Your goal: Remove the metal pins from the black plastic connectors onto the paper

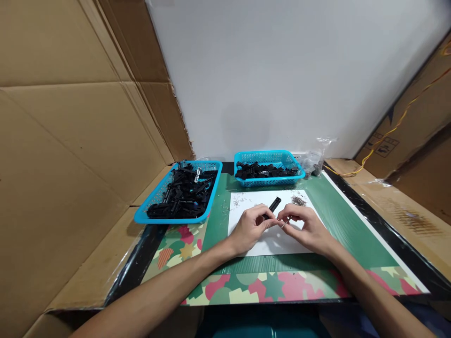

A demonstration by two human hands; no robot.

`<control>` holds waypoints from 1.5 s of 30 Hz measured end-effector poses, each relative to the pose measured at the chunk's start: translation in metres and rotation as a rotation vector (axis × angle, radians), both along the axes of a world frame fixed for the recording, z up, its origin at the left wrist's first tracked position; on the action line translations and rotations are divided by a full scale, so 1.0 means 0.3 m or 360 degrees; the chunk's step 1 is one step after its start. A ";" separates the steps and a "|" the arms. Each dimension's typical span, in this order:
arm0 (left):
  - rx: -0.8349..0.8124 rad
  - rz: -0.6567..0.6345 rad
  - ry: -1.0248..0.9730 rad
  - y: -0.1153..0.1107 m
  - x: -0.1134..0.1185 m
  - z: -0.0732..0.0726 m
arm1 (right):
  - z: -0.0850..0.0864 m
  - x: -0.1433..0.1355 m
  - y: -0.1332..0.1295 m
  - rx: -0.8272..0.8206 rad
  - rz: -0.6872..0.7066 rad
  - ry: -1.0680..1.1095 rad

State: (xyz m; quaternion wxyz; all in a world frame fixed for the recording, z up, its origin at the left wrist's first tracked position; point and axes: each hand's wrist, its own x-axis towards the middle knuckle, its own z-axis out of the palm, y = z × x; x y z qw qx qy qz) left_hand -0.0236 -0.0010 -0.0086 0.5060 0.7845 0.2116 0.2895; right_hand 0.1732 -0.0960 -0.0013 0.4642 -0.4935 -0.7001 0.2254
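Note:
My left hand [251, 227] is closed on a long black plastic part [275, 204], which sticks out up and to the right from between its fingers. Close against it, my right hand [306, 227] pinches a thin metal piece [286, 222]; the fingertips of both hands meet. Both hands are over a white sheet [271, 247]. Behind my right hand lies a pile of small metal pieces [298, 200], and more small pieces [239, 200] are scattered at the sheet's left side.
A blue basket [141, 217] of black parts stands at the left, another blue basket [303, 173] behind the sheet. A clear plastic bag [312, 162] sits beside it. Cardboard walls [70, 141] flank the green table mat [352, 225]. A yellow cord [400, 123] hangs at right.

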 end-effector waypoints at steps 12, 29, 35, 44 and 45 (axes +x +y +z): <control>0.0055 0.0005 -0.0018 0.002 0.000 0.003 | 0.014 0.005 0.000 -0.0132 0.0008 0.0193; -0.0464 -0.0078 -0.0296 -0.009 0.007 -0.013 | -0.012 -0.050 -0.014 0.0778 -0.0519 -0.0336; -0.0382 -0.0021 -0.0226 -0.014 0.004 -0.018 | -0.024 -0.053 -0.016 0.0840 -0.0457 -0.0539; -0.0241 -0.0057 -0.0190 -0.018 0.003 -0.014 | -0.029 -0.050 -0.015 0.0778 -0.0422 -0.0450; -0.0198 -0.0060 -0.0173 -0.019 0.001 -0.011 | -0.029 -0.050 -0.015 0.0775 -0.0417 -0.0448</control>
